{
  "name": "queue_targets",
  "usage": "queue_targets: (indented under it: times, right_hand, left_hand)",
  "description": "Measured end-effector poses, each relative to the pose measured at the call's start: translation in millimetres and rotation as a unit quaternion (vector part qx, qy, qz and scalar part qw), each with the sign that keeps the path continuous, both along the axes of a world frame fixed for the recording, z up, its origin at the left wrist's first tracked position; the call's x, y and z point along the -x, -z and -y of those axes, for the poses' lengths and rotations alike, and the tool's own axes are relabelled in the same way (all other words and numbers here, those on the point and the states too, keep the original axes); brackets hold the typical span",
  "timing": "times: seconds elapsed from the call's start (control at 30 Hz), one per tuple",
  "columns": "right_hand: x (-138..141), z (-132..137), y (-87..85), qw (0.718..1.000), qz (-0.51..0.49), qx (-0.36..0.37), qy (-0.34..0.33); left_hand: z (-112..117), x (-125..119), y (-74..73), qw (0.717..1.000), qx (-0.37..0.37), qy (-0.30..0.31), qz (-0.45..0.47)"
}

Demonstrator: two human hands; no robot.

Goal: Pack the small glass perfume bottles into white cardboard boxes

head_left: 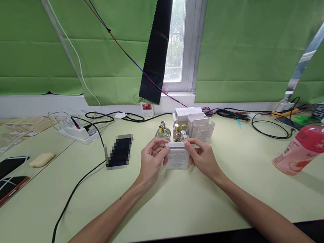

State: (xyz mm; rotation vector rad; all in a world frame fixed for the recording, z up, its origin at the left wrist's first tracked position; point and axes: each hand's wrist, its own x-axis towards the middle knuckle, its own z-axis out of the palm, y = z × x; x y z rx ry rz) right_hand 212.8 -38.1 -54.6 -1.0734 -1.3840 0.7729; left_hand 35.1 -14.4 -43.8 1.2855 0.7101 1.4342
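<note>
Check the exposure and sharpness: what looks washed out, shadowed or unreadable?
All in the head view: daylight partly washes out the narrow pale-framed window; the pink-labelled plastic bottle casts a soft shadow on the pale green tabletop; coarse pixel blocks mask a dark rectangular object; fine print on the held white cardboard box is illegible.

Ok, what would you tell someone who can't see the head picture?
A person's left hand and right hand hold a small white box at a pale table. Beyond are glass bottles with gold and silver tops and more white boxes; a pink drink bottle stands at right.
</note>
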Motion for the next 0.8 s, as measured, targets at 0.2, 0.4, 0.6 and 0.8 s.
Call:
queue_targets:
  times: [0.2,0.4,0.6,0.8]
  right_hand:
    - [0.6,1.3,-1.2,1.000,-0.003,0.003,-0.002]
    - [0.6,0.3,-0.4,1.000,0.000,0.004,0.003]
    - [0.6,-0.4,0.1,1.000,-0.006,-0.002,0.000]
    - [0.6,-0.6,0.8,1.000,-0.009,-0.003,-0.004]
  left_hand:
    - [1.4,-0.2,0.9,1.000,0.011,0.001,-0.009]
    - [0.8,-0.6,1.2,1.000,0.017,0.007,-0.008]
    - [1.6,-0.2,1.3,1.000,0.018,0.008,-0.008]
    - [2.5,-0.1,-0.2,1.000,0.019,0.006,-0.014]
